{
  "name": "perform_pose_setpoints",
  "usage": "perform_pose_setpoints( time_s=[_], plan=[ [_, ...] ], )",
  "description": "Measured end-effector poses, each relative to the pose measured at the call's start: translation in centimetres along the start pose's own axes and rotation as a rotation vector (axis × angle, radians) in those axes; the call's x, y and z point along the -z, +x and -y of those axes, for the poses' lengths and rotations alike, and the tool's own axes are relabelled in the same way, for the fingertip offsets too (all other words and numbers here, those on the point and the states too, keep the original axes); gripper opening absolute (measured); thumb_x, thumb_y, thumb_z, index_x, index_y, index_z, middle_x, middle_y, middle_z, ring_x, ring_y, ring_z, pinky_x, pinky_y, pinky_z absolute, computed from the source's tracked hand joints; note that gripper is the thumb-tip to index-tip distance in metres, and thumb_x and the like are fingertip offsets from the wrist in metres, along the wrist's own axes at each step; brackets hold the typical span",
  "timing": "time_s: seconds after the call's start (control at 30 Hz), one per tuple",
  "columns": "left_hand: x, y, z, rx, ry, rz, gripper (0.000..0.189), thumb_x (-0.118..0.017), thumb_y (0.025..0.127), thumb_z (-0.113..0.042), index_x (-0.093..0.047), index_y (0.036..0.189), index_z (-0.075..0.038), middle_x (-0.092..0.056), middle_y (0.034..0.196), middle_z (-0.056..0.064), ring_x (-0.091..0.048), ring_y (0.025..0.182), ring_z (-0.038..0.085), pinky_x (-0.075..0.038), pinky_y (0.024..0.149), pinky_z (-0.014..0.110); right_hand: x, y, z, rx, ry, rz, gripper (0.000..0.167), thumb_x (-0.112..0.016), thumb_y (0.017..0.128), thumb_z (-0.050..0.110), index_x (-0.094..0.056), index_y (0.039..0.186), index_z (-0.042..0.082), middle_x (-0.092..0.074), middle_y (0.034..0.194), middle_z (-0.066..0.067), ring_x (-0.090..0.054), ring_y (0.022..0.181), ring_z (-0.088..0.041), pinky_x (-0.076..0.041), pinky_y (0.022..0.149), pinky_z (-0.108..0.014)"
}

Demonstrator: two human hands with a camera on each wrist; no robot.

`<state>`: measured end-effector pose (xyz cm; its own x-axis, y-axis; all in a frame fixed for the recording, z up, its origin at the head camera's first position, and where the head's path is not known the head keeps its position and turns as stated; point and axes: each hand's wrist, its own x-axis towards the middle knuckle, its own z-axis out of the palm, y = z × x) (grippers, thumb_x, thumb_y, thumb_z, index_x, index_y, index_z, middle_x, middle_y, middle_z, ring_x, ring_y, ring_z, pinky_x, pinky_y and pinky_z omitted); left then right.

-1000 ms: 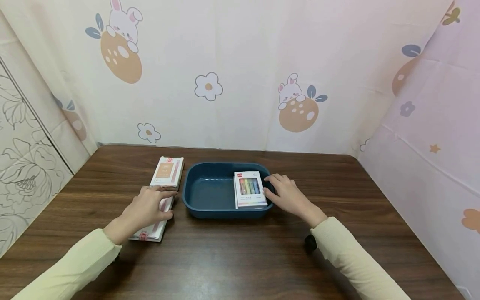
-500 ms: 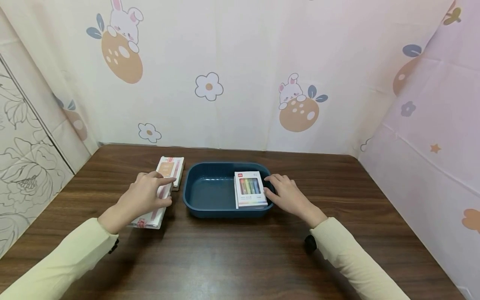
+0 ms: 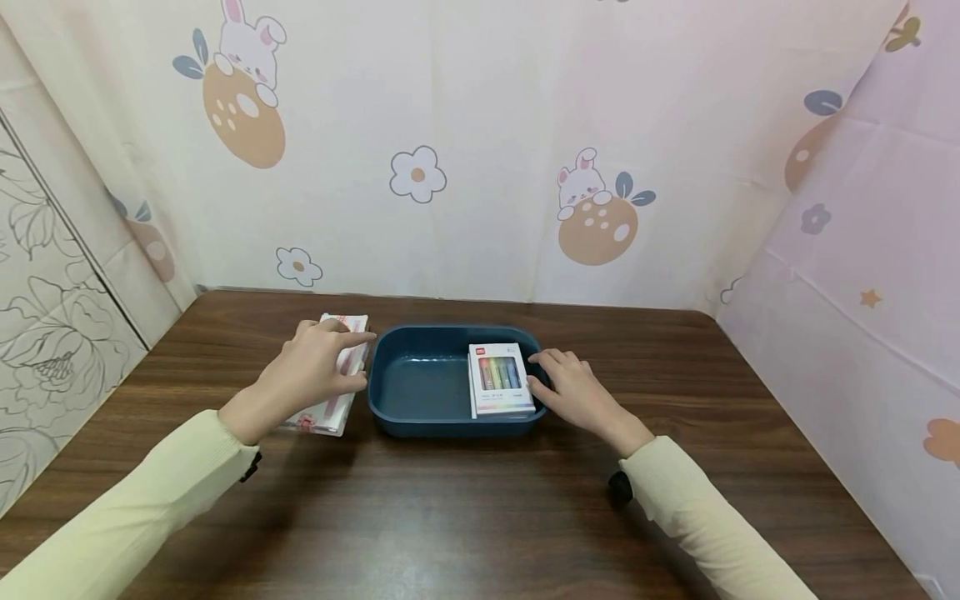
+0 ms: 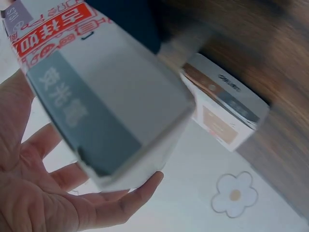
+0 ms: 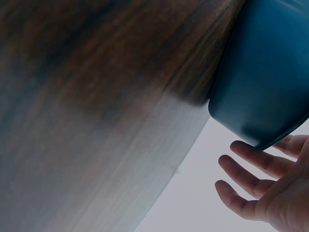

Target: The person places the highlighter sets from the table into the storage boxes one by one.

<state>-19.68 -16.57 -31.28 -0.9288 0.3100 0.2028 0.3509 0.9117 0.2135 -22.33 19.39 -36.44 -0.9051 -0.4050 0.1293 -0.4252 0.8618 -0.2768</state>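
My left hand (image 3: 315,371) grips a white highlighter box (image 4: 111,101) with a grey band and red tape, thumb on one side and fingers on the other. The box is raised above the table, just left of a dark blue basin (image 3: 450,429). In the basin's right part lies a white pack of coloured highlighters (image 3: 501,401), its window showing several pens. My right hand (image 3: 581,392) rests at the basin's right rim, its fingers loosely extended and fingertips close to the pack. In the right wrist view the fingers (image 5: 244,176) spread beside the basin's wall.
A second white box (image 4: 224,104) stands on the table behind the held one, mostly covered by it in the head view. The brown wooden table (image 3: 465,517) ends at a patterned curtain (image 3: 495,233). The basin's left part shows its bare floor.
My left hand has lifted the highlighter box off the table and carried it up and then rightward, toward the basin's left side. The right hand and the basin have stayed in place.
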Motion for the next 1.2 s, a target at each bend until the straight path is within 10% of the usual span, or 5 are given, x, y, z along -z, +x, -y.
perform_pose_setpoints(
  time_s=[0.43, 0.67, 1.2],
  plan=[
    [-0.2, 2.0, -2.3, -0.049, -0.025, -0.014, 0.051, -0.068, 0.074, -0.030, -0.060, 0.122, -0.016, -0.060, 0.115, 0.015, -0.049, 0.105, 0.037, -0.040, 0.090, 0.053, 0.0, 0.1, 0.0, 0.002, 0.005, 0.000, 0.043, -0.045, 0.093, 0.036, -0.051, 0.125, 0.007, -0.050, 0.130, -0.015, -0.045, 0.118, -0.033, -0.035, 0.097, -0.056],
    [-0.7, 3.0, -3.4, -0.002, -0.036, -0.001, 0.054, -0.067, 0.074, -0.032, -0.056, 0.125, -0.022, -0.056, 0.120, 0.012, -0.046, 0.107, 0.039, -0.049, 0.075, 0.048, -0.1, 0.1, 0.1, 0.002, 0.011, -0.004, 0.043, -0.046, 0.093, 0.035, -0.051, 0.125, 0.007, -0.050, 0.129, -0.015, -0.045, 0.117, -0.033, -0.035, 0.096, -0.056],
    [-2.0, 5.7, -6.0, 0.030, -0.123, -0.004, 0.053, -0.068, 0.075, -0.034, -0.054, 0.125, -0.020, -0.055, 0.122, 0.012, -0.042, 0.109, 0.036, -0.044, 0.086, 0.053, -0.3, -0.1, -0.1, 0.019, 0.008, -0.029, 0.042, -0.045, 0.093, 0.034, -0.052, 0.124, 0.007, -0.052, 0.128, -0.013, -0.047, 0.114, -0.032, -0.036, 0.092, -0.054]
  ],
)
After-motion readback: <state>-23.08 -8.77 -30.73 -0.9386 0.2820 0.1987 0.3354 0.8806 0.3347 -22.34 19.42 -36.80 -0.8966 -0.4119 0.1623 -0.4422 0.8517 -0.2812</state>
